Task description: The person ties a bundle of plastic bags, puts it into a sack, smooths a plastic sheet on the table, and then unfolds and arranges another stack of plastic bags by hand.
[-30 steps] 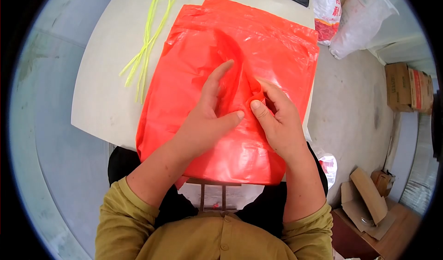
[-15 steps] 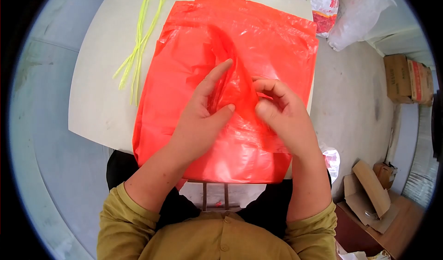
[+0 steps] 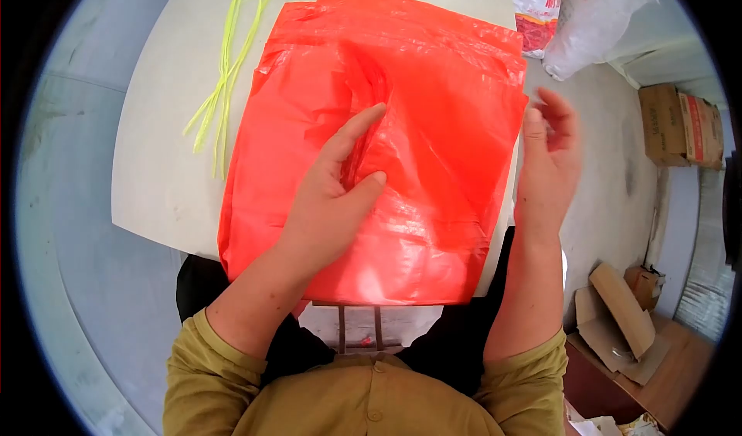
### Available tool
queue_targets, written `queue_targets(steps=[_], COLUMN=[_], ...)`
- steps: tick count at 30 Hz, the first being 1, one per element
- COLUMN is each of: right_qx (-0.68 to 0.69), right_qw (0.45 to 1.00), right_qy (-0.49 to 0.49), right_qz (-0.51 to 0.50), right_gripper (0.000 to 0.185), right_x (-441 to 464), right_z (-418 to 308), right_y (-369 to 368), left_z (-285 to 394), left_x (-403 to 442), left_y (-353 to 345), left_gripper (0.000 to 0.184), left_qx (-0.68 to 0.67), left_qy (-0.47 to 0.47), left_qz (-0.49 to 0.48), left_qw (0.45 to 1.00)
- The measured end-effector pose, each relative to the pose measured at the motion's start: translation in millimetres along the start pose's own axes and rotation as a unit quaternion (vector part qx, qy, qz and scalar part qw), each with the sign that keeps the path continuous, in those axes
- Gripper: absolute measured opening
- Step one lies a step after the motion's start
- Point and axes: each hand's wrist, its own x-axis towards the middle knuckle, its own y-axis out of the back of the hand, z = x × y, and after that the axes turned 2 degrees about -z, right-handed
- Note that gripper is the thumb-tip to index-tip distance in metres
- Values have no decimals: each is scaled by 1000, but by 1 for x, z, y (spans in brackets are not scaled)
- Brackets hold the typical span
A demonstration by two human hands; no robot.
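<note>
A stack of red plastic bags (image 3: 448, 103) lies flat on the pale table, its layers overlapping unevenly at the top. My left hand (image 3: 332, 185) rests on the middle of the stack. Gathered folds of red film run through the gap between its thumb and forefinger; its other fingers are hidden. Beyond the right edge of the bags is my right hand (image 3: 550, 146), raised, slightly blurred, with fingers curved and thumb apart. Nothing shows in it.
Yellow-green plastic strips (image 3: 224, 80) lie on the table (image 3: 162, 158) left of the bags. White sacks (image 3: 595, 22) stand at the upper right. Cardboard boxes (image 3: 666, 127) sit against the right wall, and an opened carton (image 3: 622, 320) rests at the lower right.
My right hand has let go of the raised red film and moved right, past the bags' edge. The film has settled flatter. My left hand has barely moved.
</note>
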Motion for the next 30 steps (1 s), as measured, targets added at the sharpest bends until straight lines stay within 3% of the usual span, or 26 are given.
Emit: queue_targets(steps=[1,4,6,9,18,24,30], right_qx=[-31,-4,-34,10,99,138,154], right_qw=[992,974,950,944,940,936,903], right_qy=[100,96,91,-17,-81,-113,-245], right_qz=[75,-203,-295,-330,-318,-304,-317], right_gripper=[21,29,36,36,19,17,17], right_x=[3,-20,-37,-49,-41,-39,-35], right_z=[0,-14,-16,-27,-9,-15,-23], right_y=[1,2,-20,-34,-32,-26,-18], left_z=[-1,-2,-2,-1,-8,-8,-10], left_x=[0,2,2,2,5,3,-1], left_y=[0,3,2,1,4,1,3], left_gripper=[65,65,64,63,61,55,39], left_qx=[-4,-8,-8,-46,-1,-45,-31], left_qy=[0,-4,-5,15,-32,0,33], left_qz=[-4,-9,-7,-1,-5,-5,-3], left_qw=[1000,1000,1000,999,999,999,999])
